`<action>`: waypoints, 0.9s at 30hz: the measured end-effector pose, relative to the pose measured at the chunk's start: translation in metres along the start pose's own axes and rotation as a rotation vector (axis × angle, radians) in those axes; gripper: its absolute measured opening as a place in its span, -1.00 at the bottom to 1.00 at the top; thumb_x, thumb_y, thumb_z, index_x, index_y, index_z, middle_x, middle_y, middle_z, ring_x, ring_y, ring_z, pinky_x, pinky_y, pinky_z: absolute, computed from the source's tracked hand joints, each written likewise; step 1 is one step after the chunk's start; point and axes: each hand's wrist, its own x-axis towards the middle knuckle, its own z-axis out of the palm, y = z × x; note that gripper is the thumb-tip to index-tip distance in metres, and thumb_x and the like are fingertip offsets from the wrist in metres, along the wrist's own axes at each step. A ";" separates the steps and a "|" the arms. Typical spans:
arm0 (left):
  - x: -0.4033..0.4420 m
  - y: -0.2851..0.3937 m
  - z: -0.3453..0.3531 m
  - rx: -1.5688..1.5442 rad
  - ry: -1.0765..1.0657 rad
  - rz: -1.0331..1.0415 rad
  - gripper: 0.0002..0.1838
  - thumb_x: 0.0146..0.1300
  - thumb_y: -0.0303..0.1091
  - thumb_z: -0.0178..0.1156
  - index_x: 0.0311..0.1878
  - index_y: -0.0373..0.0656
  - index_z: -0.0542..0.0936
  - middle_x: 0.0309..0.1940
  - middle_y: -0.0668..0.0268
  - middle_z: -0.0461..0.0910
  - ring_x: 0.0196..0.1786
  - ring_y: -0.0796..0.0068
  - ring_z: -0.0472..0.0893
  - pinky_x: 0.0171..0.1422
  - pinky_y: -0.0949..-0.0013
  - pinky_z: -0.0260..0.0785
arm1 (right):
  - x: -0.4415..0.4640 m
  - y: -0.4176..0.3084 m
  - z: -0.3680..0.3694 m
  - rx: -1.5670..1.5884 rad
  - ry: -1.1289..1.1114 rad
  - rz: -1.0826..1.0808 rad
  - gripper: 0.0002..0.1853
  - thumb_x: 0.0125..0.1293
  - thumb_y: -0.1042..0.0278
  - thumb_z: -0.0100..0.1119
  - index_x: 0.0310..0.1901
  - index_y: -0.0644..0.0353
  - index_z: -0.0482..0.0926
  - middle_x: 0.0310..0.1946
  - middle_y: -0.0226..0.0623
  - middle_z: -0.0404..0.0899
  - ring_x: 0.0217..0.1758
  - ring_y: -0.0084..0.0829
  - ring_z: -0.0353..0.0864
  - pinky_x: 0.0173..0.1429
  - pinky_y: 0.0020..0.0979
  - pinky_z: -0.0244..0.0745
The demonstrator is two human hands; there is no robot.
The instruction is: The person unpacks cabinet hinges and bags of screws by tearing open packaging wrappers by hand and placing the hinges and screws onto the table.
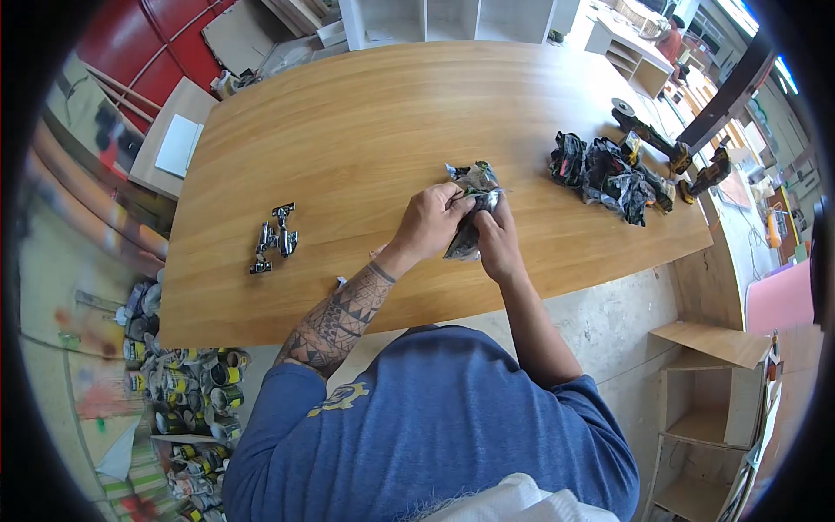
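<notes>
My left hand (432, 219) and my right hand (498, 247) are both closed on a crumpled plastic packet (477, 177), held over the wooden table (365, 122). Something shiny and metallic shows through the packet between my thumbs; its kind is partly hidden. The lower end of the packet hangs below my fingers. To the left, several metal cabinet hinges (275, 239) lie in a small group on the tabletop. A small scrap (341, 282) lies beside my left forearm.
Several crumpled black plastic packets (600, 174) lie at the table's right. Beyond them are an angle grinder (639, 129) and a cordless drill (709, 177). Paint cans (196, 391) crowd the floor at left, and an open wooden cabinet (700, 409) stands at right. Another person (670, 43) is far back.
</notes>
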 end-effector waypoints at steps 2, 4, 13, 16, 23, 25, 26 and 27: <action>-0.003 -0.004 0.006 0.054 0.116 0.140 -0.74 0.55 -0.22 0.28 -0.09 -0.28 0.70 -0.20 -0.02 0.74 -0.14 0.00 0.76 -0.03 0.06 0.57 | -0.001 0.006 0.000 -0.124 0.087 -0.082 -0.69 0.46 0.51 -0.01 0.19 0.30 0.47 -0.11 -0.25 0.55 -0.04 -0.42 0.57 0.07 -0.30 0.55; -0.005 -0.005 0.013 0.082 0.165 0.204 -0.75 0.56 -0.25 0.25 -0.13 -0.27 0.68 -0.23 -0.01 0.72 -0.14 -0.05 0.73 -0.03 0.02 0.55 | 0.003 0.011 -0.002 -0.106 0.072 -0.095 -0.74 0.45 0.52 -0.01 0.12 0.32 0.52 -0.17 -0.26 0.56 -0.11 -0.43 0.56 0.00 -0.29 0.54; 0.001 -0.008 0.009 0.139 0.309 0.277 -0.80 0.54 -0.34 0.19 -0.23 -0.25 0.58 -0.30 0.02 0.64 -0.16 -0.08 0.67 -0.05 -0.04 0.49 | 0.015 0.013 -0.005 -0.303 0.064 -0.005 -0.82 0.38 0.55 0.04 -0.10 0.33 0.64 -0.33 -0.29 0.63 -0.25 -0.42 0.56 -0.09 -0.30 0.52; 0.003 -0.003 0.003 0.176 0.325 0.315 -0.80 0.53 -0.36 0.18 -0.24 -0.26 0.56 -0.31 0.01 0.62 -0.17 -0.10 0.65 -0.06 -0.06 0.49 | 0.016 0.000 0.002 -0.322 0.083 -0.055 -0.87 0.30 0.52 0.07 -0.29 0.41 0.58 -0.44 -0.06 0.57 -0.32 -0.21 0.56 -0.14 -0.18 0.51; 0.011 -0.008 -0.014 0.332 0.391 0.356 -0.78 0.54 -0.35 0.19 -0.24 -0.28 0.55 -0.32 0.03 0.62 -0.22 -0.04 0.65 -0.10 0.02 0.48 | 0.013 -0.031 0.011 -0.480 0.040 -0.064 -0.85 0.31 0.48 0.13 -0.17 0.39 0.60 -0.45 -0.11 0.56 -0.34 -0.14 0.55 -0.11 -0.17 0.54; 0.010 -0.004 -0.024 0.302 0.358 0.330 -0.78 0.54 -0.34 0.19 -0.24 -0.29 0.55 -0.33 0.02 0.62 -0.22 -0.04 0.64 -0.10 0.03 0.47 | 0.003 -0.045 0.026 -0.351 0.081 -0.034 -0.84 0.32 0.47 0.20 -0.11 0.33 0.61 -0.37 -0.12 0.56 -0.31 -0.15 0.55 -0.09 -0.18 0.56; 0.009 -0.003 -0.028 0.271 0.323 0.300 -0.77 0.55 -0.34 0.19 -0.24 -0.30 0.55 -0.33 0.02 0.62 -0.23 -0.03 0.64 -0.10 0.03 0.47 | -0.002 -0.048 0.032 -0.224 0.122 0.000 -0.80 0.33 0.47 0.27 -0.04 0.27 0.62 -0.29 -0.12 0.57 -0.27 -0.16 0.56 -0.06 -0.19 0.58; 0.008 -0.005 -0.029 0.274 0.323 0.298 -0.77 0.55 -0.34 0.19 -0.24 -0.30 0.55 -0.33 0.02 0.62 -0.23 -0.03 0.64 -0.10 0.03 0.47 | -0.006 -0.044 0.033 -0.221 0.120 0.002 -0.80 0.33 0.47 0.27 -0.04 0.27 0.62 -0.29 -0.12 0.57 -0.27 -0.16 0.56 -0.06 -0.19 0.58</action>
